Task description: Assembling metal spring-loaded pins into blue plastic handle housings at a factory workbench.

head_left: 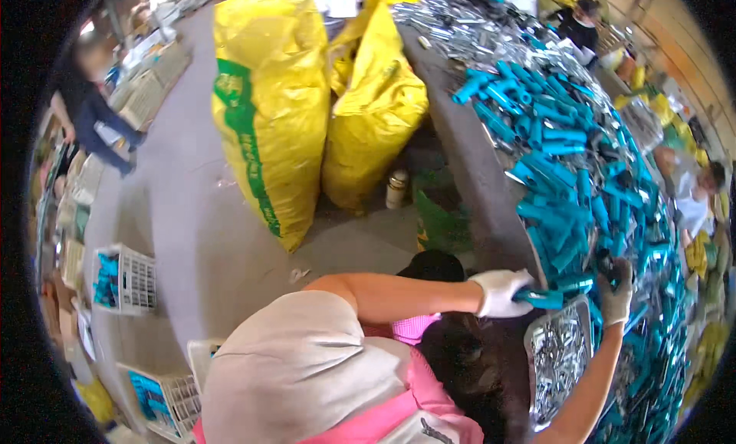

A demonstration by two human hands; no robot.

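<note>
My left hand [502, 293], in a white glove, is closed around one end of a teal plastic tube [543, 299], which points to the right. Close beside it, my gloved right hand [616, 294] has its fingers curled at the edge of the pile; they look dark at the tips, and what they grip is too small to make out. Another teal piece [575, 281] lies between the two hands. Below them a tray [529, 340] full of small shiny metal parts rests on the table edge. A large heap of teal tubes [556, 183] spreads beyond and to the right.
Two tall yellow sacks [272, 99] stand on the floor ahead, with a white bottle [396, 189] near them. White crates [139, 281] with teal pieces sit at the left. Silver parts [460, 26] cover the far table. Other people are at the left, far right and right.
</note>
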